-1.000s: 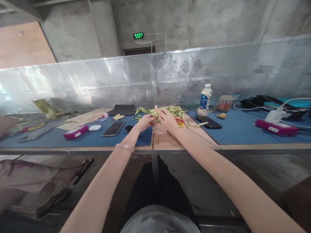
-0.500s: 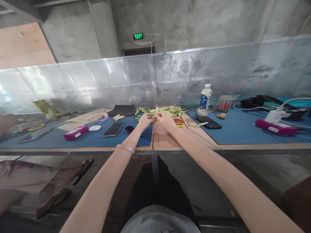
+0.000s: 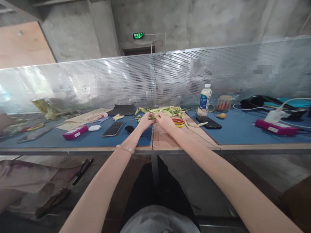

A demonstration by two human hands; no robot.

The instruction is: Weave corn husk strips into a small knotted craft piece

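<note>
My left hand (image 3: 146,121) and my right hand (image 3: 164,120) are close together above the pinkish board at the desk's middle. Their fingers are closed around a small green piece of plant (image 3: 152,117), which looks like a leaf or husk strip; the fingers partly cover it. Right behind them lies a pile of pale green strips (image 3: 171,111) resembling corn husks. Scissors with red and yellow handles (image 3: 179,124) rest beside my right hand. A single pale strip (image 3: 194,130) trails over the board to the right.
Left on the blue mat are a phone (image 3: 113,128), a purple power strip (image 3: 75,132), a white case (image 3: 94,128) and a dark round object (image 3: 129,129). To the right stand a bottle (image 3: 204,101), black phone (image 3: 209,122) and another purple power strip (image 3: 275,127). A perforated metal screen (image 3: 121,84) runs behind.
Between my fingers, the pale green strip has shifted and a darker green bit now shows. Both hands stay in nearly the same place.
</note>
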